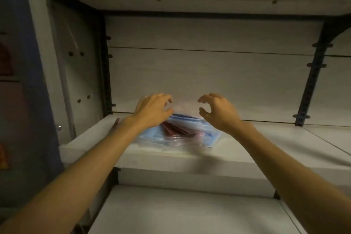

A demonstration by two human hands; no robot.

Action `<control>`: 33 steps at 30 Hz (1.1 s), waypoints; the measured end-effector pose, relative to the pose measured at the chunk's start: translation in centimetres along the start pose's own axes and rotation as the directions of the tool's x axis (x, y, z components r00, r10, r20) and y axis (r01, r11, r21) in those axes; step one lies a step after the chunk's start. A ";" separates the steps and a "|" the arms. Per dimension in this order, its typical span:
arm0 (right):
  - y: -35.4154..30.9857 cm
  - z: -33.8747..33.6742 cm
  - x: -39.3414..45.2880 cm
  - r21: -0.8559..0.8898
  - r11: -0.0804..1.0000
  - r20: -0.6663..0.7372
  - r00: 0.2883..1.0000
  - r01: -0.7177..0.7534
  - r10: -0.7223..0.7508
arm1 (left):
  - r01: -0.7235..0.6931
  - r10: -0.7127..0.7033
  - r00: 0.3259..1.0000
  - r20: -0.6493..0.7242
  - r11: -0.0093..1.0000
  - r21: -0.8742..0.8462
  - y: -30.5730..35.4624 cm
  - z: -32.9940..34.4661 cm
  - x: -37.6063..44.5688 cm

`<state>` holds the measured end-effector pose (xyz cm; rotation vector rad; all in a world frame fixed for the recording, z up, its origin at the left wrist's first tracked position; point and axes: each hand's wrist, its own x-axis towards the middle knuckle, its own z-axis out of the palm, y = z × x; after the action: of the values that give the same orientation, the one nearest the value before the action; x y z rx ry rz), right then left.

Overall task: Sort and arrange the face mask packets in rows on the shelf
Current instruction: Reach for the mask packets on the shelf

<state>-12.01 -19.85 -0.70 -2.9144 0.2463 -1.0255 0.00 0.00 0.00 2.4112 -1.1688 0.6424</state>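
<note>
A loose heap of clear face mask packets [180, 135] lies on the white shelf [266, 144], near its left front. Blue masks show through most packets, and dark red masks [174, 129] lie on top in the middle. A pale pink packet at the back is blurred. My left hand [153, 110] hovers over the left side of the heap with fingers curled and apart. My right hand [216, 110] hovers over the right side, fingers spread in a claw shape. Neither hand visibly grips a packet. The parts of the heap under both hands are hidden.
A second white shelf [190, 213] sits below, and another shelf board [190, 4] hangs above. A dark metal bracket [311, 85] stands at the right of the back panel. A grey side panel [79, 74] closes the left.
</note>
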 end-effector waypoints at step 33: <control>7.7 8.5 5.9 0.165 0.964 0.195 0.965 -0.207 0.173 | 0.651 -0.534 0.758 0.374 0.599 -0.466 -6.8 9.1 8.1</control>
<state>-3.18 -28.55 -4.40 -2.7285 0.3924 -0.7116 12.07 -5.90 -3.95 2.1321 -0.4204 -0.1708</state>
